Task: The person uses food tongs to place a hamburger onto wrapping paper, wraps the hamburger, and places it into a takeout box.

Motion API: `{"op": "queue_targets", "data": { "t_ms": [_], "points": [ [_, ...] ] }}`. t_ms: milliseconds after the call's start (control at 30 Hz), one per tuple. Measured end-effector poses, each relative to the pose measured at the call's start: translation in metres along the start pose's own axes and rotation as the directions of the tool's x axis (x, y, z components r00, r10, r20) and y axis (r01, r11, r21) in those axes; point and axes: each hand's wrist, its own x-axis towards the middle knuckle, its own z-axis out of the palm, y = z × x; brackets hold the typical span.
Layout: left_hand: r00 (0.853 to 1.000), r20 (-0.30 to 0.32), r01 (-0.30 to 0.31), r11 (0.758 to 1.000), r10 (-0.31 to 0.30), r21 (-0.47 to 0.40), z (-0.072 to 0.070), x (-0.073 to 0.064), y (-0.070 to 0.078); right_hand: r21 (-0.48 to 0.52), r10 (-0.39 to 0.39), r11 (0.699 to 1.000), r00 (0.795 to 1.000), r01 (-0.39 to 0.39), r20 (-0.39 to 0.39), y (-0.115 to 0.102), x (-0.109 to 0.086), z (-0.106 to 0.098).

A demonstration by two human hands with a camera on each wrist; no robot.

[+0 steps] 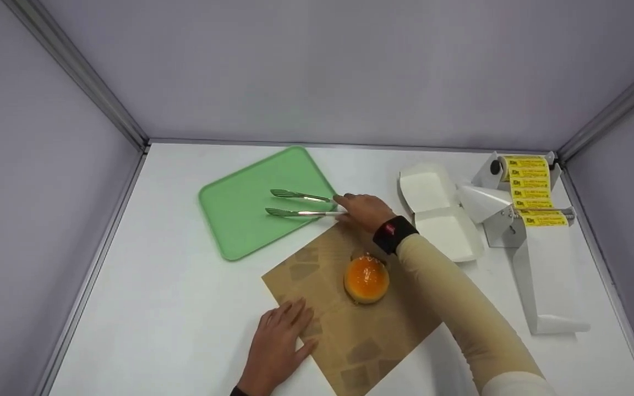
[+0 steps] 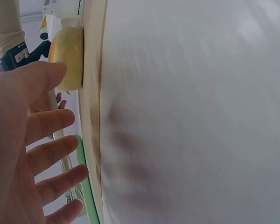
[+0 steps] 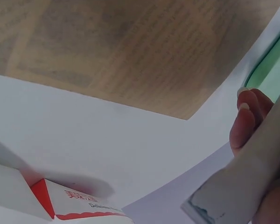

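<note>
My right hand (image 1: 368, 212) grips metal tongs (image 1: 300, 213) by the pale handle (image 3: 245, 186). The tongs' two arms are spread, their tips over the green tray (image 1: 229, 231). A round, glossy orange-topped bun (image 1: 367, 279) sits on the brown printed paper (image 1: 328, 330), just below my right wrist; in the left wrist view the bun (image 2: 69, 58) shows from the side. My left hand (image 1: 278, 344) holds nothing. Its fingers (image 2: 53, 151) are spread and relaxed at the paper's left edge, overlapping it in the head view.
An unfolded white takeaway box (image 1: 446, 234) stands right of my right hand; red print shows on the box side (image 3: 86, 200). Farther right is a label dispenser (image 1: 504, 228) with a roll of yellow labels (image 1: 529, 184). Pale walls (image 1: 350, 71) border the white table (image 1: 146, 308).
</note>
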Motion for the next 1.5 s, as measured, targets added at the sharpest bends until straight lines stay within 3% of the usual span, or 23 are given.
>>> {"op": "queue_targets", "data": {
  "t_ms": [167, 400, 633, 800, 933, 1133, 1267, 1500],
  "points": [
    [1.000, -0.009, -0.003, 1.000, 0.003, -0.001, 0.000, -0.001, 0.002, -0.010, 0.001, 1.000, 1.000, -0.001, -0.002, 0.003, 0.003, -0.003],
    [0.998, -0.051, -0.029, 1.000, 0.030, 0.007, 0.003, -0.003, 0.005, 0.025, 0.061, 0.998, 0.997, -0.062, 0.043, 0.007, 0.003, -0.005],
    [1.000, -0.011, -0.021, 0.999, 0.021, -0.027, 0.002, -0.004, 0.007, -0.014, 0.043, 0.999, 0.999, -0.043, -0.032, 0.015, -0.002, 0.001],
    [1.000, 0.022, -0.017, 0.999, 0.018, -0.038, 0.002, -0.004, 0.008, -0.014, 0.077, 0.997, 0.997, -0.077, -0.014, 0.019, -0.003, 0.007],
    [1.000, 0.015, -0.021, 0.999, 0.021, -0.033, 0.003, -0.004, 0.008, -0.021, 0.089, 0.996, 0.996, -0.090, -0.019, 0.019, -0.002, 0.009],
    [0.999, -0.037, -0.036, 0.998, 0.035, -0.042, 0.005, -0.003, 0.006, -0.087, 0.057, 0.994, 0.993, -0.066, -0.104, 0.016, -0.001, 0.007],
    [0.997, -0.067, -0.049, 0.999, 0.048, -0.023, 0.005, -0.003, 0.004, -0.047, 0.049, 0.997, 0.988, -0.057, -0.146, 0.009, -0.005, -0.001],
    [0.998, -0.052, -0.035, 0.999, 0.034, -0.015, 0.002, 0.000, -0.003, -0.019, -0.011, 1.000, 0.986, 0.008, -0.169, -0.007, -0.021, -0.016]
  ]
}}
